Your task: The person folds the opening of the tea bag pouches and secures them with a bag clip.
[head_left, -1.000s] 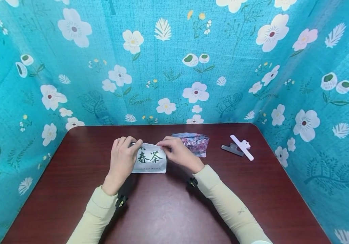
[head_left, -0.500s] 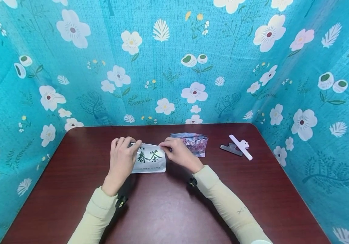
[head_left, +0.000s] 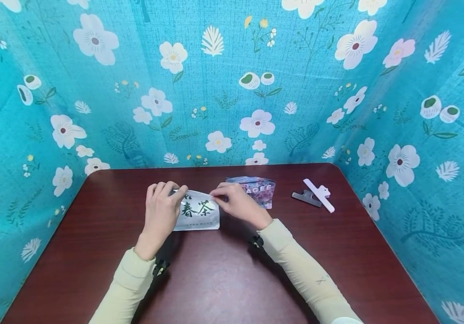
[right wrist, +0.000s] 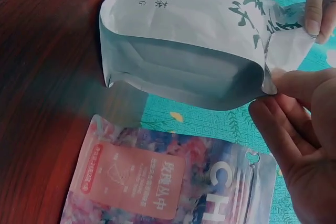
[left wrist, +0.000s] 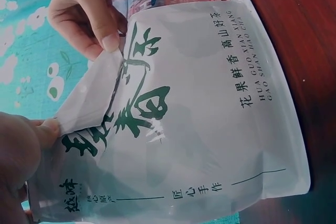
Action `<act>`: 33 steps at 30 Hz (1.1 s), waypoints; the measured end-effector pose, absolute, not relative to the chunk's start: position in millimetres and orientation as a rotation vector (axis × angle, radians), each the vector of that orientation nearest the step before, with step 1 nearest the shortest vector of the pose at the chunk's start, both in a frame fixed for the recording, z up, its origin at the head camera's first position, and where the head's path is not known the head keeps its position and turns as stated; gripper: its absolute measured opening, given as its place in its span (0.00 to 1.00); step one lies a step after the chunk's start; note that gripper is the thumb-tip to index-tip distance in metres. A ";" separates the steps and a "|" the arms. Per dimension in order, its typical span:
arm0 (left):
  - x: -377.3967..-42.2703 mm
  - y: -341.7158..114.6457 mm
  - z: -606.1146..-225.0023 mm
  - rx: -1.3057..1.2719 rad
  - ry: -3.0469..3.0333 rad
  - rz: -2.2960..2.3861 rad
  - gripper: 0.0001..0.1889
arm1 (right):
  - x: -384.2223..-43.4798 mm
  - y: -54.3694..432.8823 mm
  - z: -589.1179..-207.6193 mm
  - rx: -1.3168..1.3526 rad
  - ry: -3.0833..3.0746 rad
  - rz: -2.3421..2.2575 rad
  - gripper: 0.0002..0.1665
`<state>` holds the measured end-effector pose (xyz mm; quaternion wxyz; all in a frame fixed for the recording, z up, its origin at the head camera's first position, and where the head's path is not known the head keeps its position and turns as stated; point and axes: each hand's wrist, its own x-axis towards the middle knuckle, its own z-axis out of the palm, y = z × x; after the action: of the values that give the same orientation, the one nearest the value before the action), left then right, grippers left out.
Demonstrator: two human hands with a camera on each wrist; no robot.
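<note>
A white tea bag (head_left: 199, 221) with green Chinese characters stands on the table, its top folded over toward the front. In the left wrist view the folded flap (left wrist: 90, 98) lies across the upper characters. My left hand (head_left: 161, 208) pinches the left end of the fold between thumb and fingers. At the right end, my right hand (head_left: 241, 204) pinches the top corner with thumb and fingertips. In the right wrist view the bag's gusseted side (right wrist: 178, 72) bulges outward. The bag's back is hidden.
A pink-and-blue printed pouch (head_left: 261, 194) stands just behind my right hand. Farther right, a white sealing clip (head_left: 319, 195) lies across a dark grey clip (head_left: 306, 198). A floral blue curtain (head_left: 232, 90) encloses the back and sides of the dark red table (head_left: 224, 279).
My right fingertips have slid slightly to the right along the bag's fold. My left hand keeps its hold in the same place. The head view has shifted a little.
</note>
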<state>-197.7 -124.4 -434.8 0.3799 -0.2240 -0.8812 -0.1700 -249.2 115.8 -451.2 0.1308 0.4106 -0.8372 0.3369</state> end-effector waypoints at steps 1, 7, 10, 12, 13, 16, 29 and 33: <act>-197.8 -124.4 -434.4 -0.572 -2.249 -0.434 0.12 | -249.0 116.5 -450.8 1.197 -2.438 0.988 0.10; -199.2 -126.2 -436.8 -0.565 -2.239 -0.440 0.14 | -246.3 122.6 -448.9 1.212 -2.392 1.055 0.16; -200.3 -126.5 -437.1 -0.567 -2.238 -0.447 0.14 | -244.0 129.6 -441.6 1.225 -2.349 1.085 0.17; -200.7 -126.6 -437.5 -0.568 -2.240 -0.449 0.15 | -242.4 136.6 -434.9 1.221 -2.332 1.095 0.17; -201.0 -126.5 -437.9 -0.570 -2.240 -0.452 0.15 | -241.7 140.8 -431.5 1.213 -2.326 1.084 0.17; -201.7 -126.3 -439.1 -0.572 -2.239 -0.454 0.15 | -240.9 156.0 -421.9 1.165 -2.305 1.043 0.17; -204.2 -125.2 -439.3 -0.586 -2.237 -0.432 0.18 | -252.2 236.5 -416.0 0.781 -2.302 1.079 0.15; -204.3 -124.7 -439.3 -0.584 -2.230 -0.439 0.18 | -257.5 259.0 -419.4 0.658 -2.341 1.082 0.16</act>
<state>-204.3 -124.7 -439.3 0.3870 -0.2296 -0.8763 -0.1724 -257.5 259.0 -419.4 0.2376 0.2402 -0.8544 0.3949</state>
